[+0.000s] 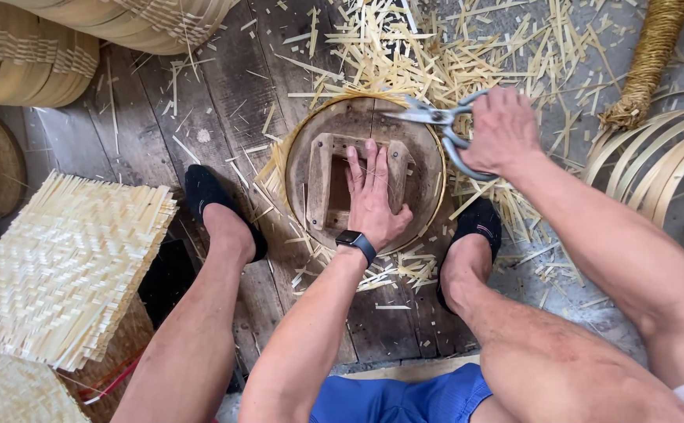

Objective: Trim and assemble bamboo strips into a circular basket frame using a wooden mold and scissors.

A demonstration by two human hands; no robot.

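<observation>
My left hand [373,196] lies flat, fingers together, on a round wooden form [342,125] with a wooden handle frame [320,184], pressing it onto the plank floor. A thin bamboo rim [441,168] rings the form, with woven strip ends sticking out beneath it. My right hand [503,129] grips large metal scissors [436,117] whose blades point left across the form's far edge. A dark watch [356,242] sits on my left wrist. Both my feet in black shoes [213,200] flank the form.
Cut bamboo slivers [412,55] litter the floor beyond the form. A stack of square woven bamboo mats [60,266] lies at the left. Finished baskets [28,59] stand at the top left. Bent bamboo hoops [655,160] and a rope-wrapped post [651,55] are at the right.
</observation>
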